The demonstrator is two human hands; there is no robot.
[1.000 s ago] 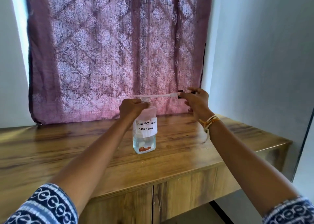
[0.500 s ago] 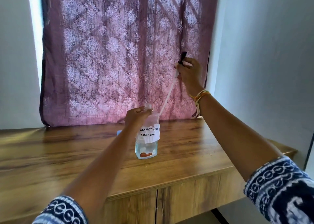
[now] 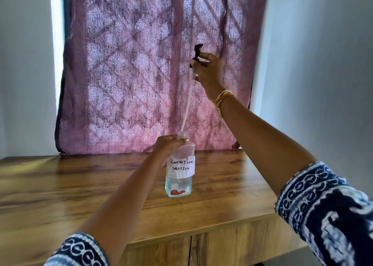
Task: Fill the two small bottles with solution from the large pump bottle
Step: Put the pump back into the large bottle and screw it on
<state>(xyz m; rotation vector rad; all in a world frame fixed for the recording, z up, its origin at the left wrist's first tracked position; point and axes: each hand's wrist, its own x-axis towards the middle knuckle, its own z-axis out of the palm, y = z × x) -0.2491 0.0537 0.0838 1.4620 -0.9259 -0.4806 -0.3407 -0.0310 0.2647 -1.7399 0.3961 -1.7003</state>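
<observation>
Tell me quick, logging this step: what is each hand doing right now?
Left hand: grips the large bottle near its neck.
Right hand: holds the black pump head, its tube reaching the bottle mouth.

- "CONTACT LENS" over "SOLUTION": two handwritten lines, dark capitals, on a white paper label [image 3: 182,166]
- label sits on the front of the clear large pump bottle [image 3: 178,187], around mid-height, slightly crooked
- small red-orange mark [image 3: 177,191] low on the bottle near the base, too small to read
- no other text, brand, number or sign readable anywhere in view
</observation>
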